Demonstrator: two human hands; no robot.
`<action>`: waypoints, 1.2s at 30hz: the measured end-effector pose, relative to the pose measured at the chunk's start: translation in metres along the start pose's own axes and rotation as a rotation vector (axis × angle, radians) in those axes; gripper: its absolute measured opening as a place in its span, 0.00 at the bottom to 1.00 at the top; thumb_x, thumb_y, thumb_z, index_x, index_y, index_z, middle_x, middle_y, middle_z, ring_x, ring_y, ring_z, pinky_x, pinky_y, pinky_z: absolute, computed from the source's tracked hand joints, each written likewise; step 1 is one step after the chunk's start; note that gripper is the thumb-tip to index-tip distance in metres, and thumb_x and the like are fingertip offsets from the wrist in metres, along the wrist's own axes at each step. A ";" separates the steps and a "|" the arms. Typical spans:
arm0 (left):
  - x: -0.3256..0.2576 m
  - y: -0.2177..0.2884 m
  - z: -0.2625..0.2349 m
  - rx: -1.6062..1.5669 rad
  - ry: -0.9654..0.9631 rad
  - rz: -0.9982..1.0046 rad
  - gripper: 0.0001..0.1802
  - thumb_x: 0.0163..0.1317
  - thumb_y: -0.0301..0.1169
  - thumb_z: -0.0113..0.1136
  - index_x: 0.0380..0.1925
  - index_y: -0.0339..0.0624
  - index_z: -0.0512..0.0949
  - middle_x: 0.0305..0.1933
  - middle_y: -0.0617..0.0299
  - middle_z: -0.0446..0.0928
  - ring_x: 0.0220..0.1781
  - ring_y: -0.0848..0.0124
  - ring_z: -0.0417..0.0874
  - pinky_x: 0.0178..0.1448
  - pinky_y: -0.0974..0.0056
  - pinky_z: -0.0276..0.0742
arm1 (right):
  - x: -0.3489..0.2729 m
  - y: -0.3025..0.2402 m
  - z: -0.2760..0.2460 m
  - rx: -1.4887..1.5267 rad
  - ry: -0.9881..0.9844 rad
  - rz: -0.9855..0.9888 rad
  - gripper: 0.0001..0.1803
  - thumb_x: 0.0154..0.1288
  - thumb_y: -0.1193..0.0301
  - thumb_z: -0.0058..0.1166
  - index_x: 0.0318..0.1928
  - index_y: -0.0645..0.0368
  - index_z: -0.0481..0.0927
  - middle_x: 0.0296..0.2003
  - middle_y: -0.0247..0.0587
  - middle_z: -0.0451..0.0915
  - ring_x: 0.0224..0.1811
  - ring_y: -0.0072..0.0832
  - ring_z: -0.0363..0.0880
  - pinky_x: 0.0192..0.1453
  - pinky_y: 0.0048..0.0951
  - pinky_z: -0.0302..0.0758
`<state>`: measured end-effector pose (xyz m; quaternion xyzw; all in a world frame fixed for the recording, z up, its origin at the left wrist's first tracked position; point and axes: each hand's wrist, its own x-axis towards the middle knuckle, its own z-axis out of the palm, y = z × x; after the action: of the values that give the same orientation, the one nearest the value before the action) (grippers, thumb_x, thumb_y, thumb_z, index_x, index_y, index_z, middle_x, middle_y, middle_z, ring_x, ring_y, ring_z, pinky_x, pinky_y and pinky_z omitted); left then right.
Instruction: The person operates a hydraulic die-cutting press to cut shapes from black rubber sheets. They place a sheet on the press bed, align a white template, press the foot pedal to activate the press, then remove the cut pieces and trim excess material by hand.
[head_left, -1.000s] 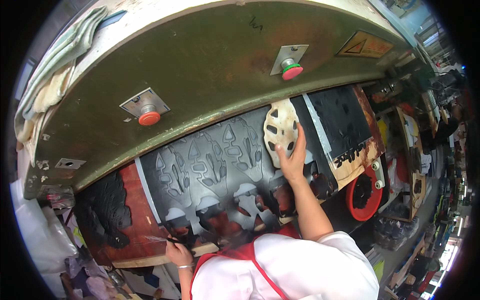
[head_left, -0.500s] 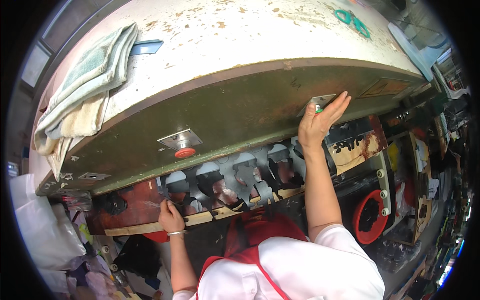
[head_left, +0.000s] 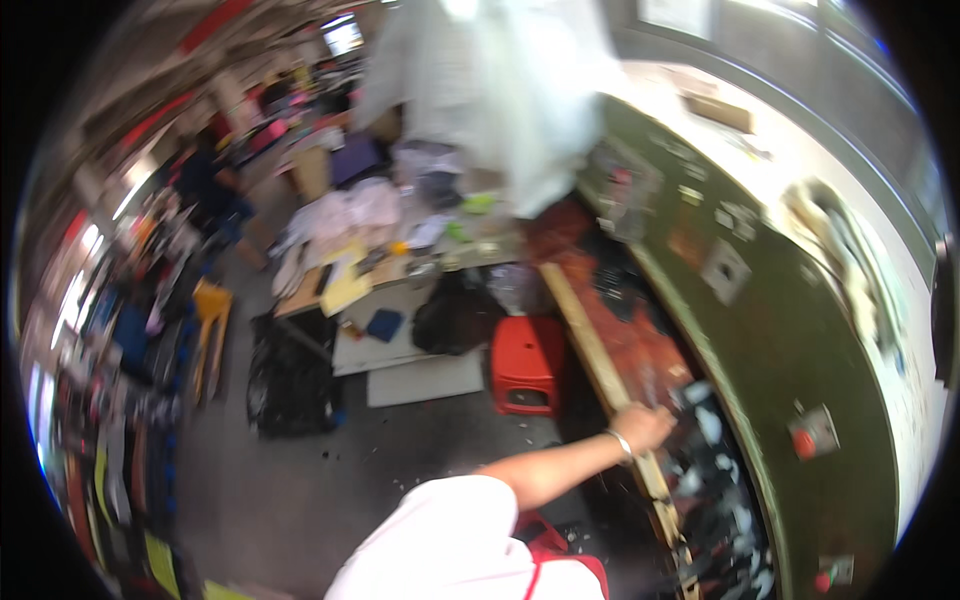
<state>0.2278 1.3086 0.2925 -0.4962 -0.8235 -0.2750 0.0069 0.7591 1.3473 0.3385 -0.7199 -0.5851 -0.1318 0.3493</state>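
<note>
My left hand (head_left: 645,428), with a bracelet at the wrist, is closed at the end of a black sheet (head_left: 715,490) full of cut-out holes. Motion blur softens the fingertips. The sheet lies on a reddish-brown board (head_left: 640,335) edged by a pale wooden strip (head_left: 590,345). Beyond it runs the dark green front of a machine beam (head_left: 840,390), bearing a red push button (head_left: 804,443) and another red button (head_left: 823,580) nearer me. My right hand is out of the picture.
Left of the board stands a red plastic stool (head_left: 526,365), beside a black bag (head_left: 455,315) and a cluttered low table (head_left: 380,350). Translucent plastic sheeting (head_left: 540,110) hangs ahead. A towel (head_left: 840,250) lies on the beam's white top. Farther off, another person (head_left: 205,185) stands near yellow equipment (head_left: 210,305).
The view has swung far to the left, bringing the stool, table and floor into sight. My right hand, earlier raised at a button on the beam, has left the picture. My left stays at the sheet's end.
</note>
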 end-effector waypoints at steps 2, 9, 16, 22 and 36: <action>-0.005 0.003 -0.010 -0.191 0.065 0.054 0.13 0.67 0.39 0.49 0.29 0.42 0.73 0.18 0.52 0.76 0.26 0.52 0.80 0.40 0.53 0.73 | -0.005 0.031 0.015 0.016 0.043 0.006 0.25 0.60 0.58 0.60 0.38 0.71 0.72 0.37 0.57 0.72 0.38 0.48 0.68 0.44 0.46 0.67; -0.071 -0.024 -0.039 -0.430 0.119 0.173 0.10 0.66 0.33 0.49 0.27 0.40 0.70 0.25 0.52 0.71 0.34 0.53 0.74 0.43 0.54 0.68 | -0.047 -0.005 0.002 0.117 -0.009 -0.160 0.22 0.61 0.60 0.61 0.39 0.70 0.72 0.37 0.58 0.73 0.37 0.47 0.72 0.45 0.45 0.69; -0.111 -0.037 -0.082 -0.365 -0.133 -0.080 0.19 0.68 0.45 0.47 0.25 0.43 0.74 0.17 0.49 0.74 0.25 0.47 0.78 0.34 0.47 0.71 | -0.076 -0.134 -0.060 0.200 -0.151 -0.255 0.29 0.61 0.61 0.63 0.56 0.65 0.69 0.52 0.56 0.72 0.49 0.43 0.75 0.58 0.42 0.69; -0.140 -0.059 -0.126 -0.451 -0.413 -0.263 0.22 0.68 0.50 0.43 0.40 0.44 0.77 0.33 0.46 0.81 0.39 0.44 0.82 0.44 0.44 0.74 | -0.081 -0.061 0.006 -0.264 -0.393 -0.107 0.63 0.32 0.28 0.62 0.68 0.50 0.62 0.53 0.54 0.76 0.50 0.54 0.77 0.55 0.51 0.71; -0.142 0.159 -0.129 -0.536 -0.679 0.728 0.12 0.63 0.36 0.57 0.42 0.41 0.76 0.31 0.52 0.80 0.33 0.57 0.82 0.39 0.56 0.77 | -0.168 -0.063 -0.140 1.174 -0.451 0.611 0.57 0.40 0.69 0.74 0.70 0.54 0.51 0.56 0.48 0.70 0.57 0.37 0.71 0.63 0.37 0.68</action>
<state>0.3966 1.1908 0.4324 -0.7933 -0.4567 -0.2793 -0.2902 0.6837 1.1341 0.3608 -0.5541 -0.3891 0.4630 0.5720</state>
